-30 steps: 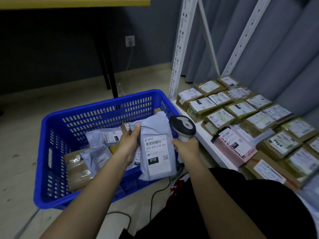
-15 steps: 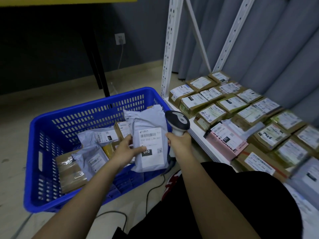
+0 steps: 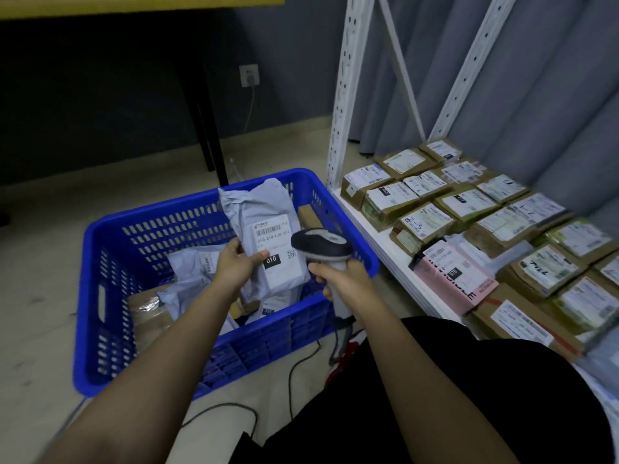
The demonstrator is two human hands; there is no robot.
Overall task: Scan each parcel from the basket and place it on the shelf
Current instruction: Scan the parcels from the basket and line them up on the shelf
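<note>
Grey mailer (image 3: 268,236) held over the basket (image 3: 201,360) by left hand (image 3: 236,266), thumb on label. Right hand (image 3: 345,279) grips scanner (image 3: 321,244) at 3 o'clock. Step: scanning. Next: aim at barcode, then move the mailer to shelf (image 3: 398,262).

We are reaching both bare forearms up from the lower edge of the frame toward its centre. Our left hand (image 3: 236,264) is pinching a grey parcel (image 3: 268,236), thumb lying across its front and fingers curled behind. Our right hand (image 3: 345,279), just right of centre, is wrapping its fingers round the handle of a scanner (image 3: 321,244), wrist straight.
</note>
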